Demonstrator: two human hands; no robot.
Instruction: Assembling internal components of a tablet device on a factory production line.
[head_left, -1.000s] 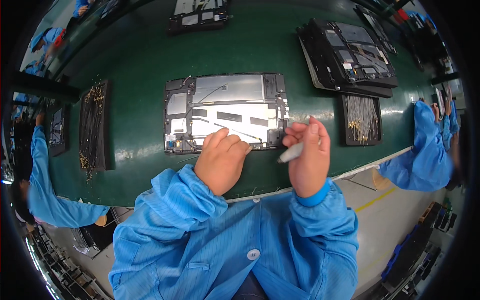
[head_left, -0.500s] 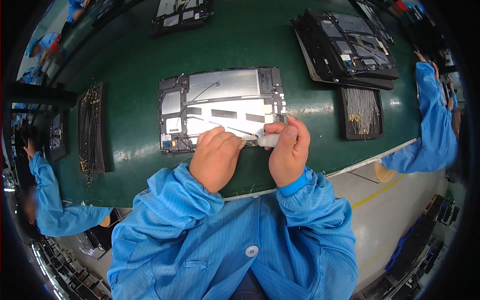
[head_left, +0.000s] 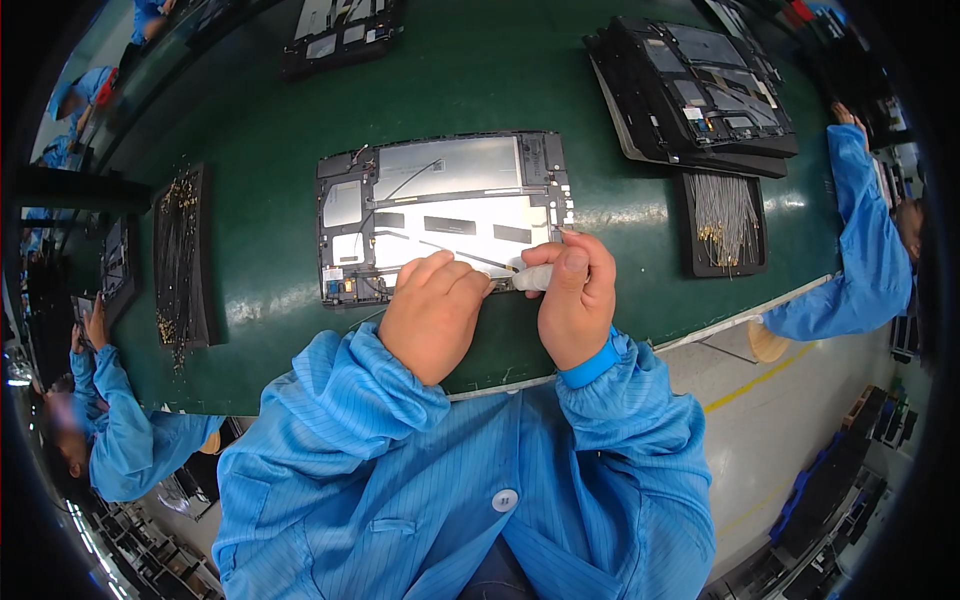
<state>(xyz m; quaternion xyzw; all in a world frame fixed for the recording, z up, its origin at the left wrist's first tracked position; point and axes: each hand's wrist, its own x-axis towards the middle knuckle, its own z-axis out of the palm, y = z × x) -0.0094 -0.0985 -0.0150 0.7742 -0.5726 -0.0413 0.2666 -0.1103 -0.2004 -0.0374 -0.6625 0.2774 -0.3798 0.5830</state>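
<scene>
An opened tablet-like device (head_left: 450, 180) lies flat in front of me, with a black frame, silver plates, a bright white panel and thin dark cables. At its lower edge rests my left hand (head_left: 432, 312), fingers bent and pressed together; their tips come down by the lower right of the frame. A thin cable (head_left: 368, 317) trails out from beside this hand. My right hand (head_left: 578, 305) is curled at the lower right corner, with a white wrapping (head_left: 533, 278) on one finger. Whatever the fingertips of either hand pinch is hidden or too small to name.
To the left stands a black tray (head_left: 203, 260) of dark cables. A tray (head_left: 690, 245) of pale cables sits to the right, below a stack of similar devices (head_left: 690, 85). Another device (head_left: 340, 35) lies at the back. Co-workers in blue sleeves (head_left: 865, 230) flank the green table (head_left: 270, 380).
My hands stay almost where they were, with the right one shifting slightly. The device at the back has slid a little left. The co-worker at the left has raised both hands to a device.
</scene>
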